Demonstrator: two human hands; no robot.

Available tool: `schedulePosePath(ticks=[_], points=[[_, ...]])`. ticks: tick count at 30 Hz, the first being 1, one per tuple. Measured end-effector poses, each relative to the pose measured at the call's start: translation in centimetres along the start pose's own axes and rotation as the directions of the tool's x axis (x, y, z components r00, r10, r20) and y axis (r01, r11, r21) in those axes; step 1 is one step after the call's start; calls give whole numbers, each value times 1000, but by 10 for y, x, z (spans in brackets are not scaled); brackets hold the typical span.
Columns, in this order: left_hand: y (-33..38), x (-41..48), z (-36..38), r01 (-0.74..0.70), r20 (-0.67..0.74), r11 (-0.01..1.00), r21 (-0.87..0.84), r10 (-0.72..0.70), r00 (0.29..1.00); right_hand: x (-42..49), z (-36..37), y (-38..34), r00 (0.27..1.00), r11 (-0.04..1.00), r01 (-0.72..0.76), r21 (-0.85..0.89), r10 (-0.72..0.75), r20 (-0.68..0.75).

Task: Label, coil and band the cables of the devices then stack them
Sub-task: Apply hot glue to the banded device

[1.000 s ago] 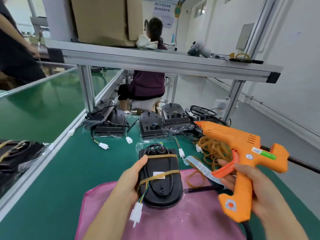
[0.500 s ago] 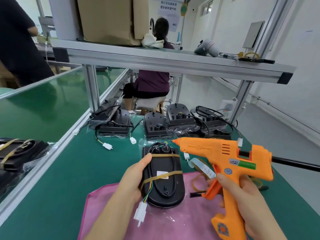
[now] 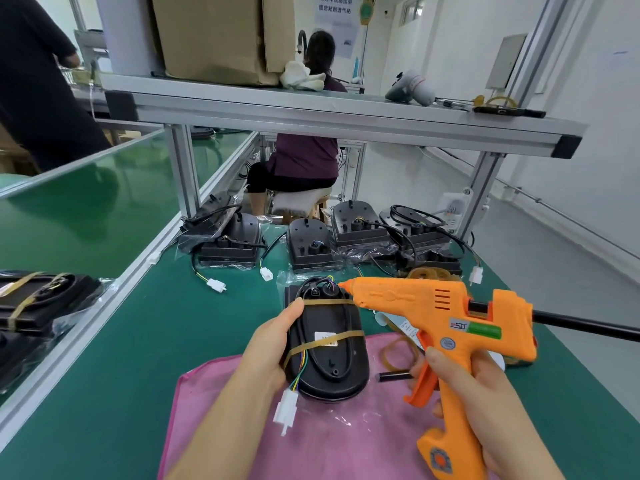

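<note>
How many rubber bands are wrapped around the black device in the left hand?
2. One rubber band crosses the far end of the black device, near the glue gun tip; the second rubber band crosses its middle. The underside is hidden.

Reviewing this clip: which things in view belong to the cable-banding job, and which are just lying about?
In the job: left hand holding the banded device; right hand holding the glue gun; loose rubber bands; label strip; unbanded devices at the back.

Lying about: cardboard box, white cloth, grey tool and black pen on the shelf.
</note>
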State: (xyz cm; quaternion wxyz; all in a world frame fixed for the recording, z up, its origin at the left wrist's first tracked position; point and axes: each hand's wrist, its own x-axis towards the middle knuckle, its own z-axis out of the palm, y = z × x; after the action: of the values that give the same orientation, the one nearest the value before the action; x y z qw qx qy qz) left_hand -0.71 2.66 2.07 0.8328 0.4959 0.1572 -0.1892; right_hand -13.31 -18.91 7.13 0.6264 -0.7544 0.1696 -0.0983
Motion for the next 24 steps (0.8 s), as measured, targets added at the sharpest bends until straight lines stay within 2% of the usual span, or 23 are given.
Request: schedulePosePath(ticks=[14,24], points=[[-6,-1,2,9,-20,1000,20,-8,1000,-10,6,-2,998,999,53,4,-54,40],[-3,0,-1,-12,-15,1000,6,12,1000,-11,-2,3,999,999,36,-14,-35,28]])
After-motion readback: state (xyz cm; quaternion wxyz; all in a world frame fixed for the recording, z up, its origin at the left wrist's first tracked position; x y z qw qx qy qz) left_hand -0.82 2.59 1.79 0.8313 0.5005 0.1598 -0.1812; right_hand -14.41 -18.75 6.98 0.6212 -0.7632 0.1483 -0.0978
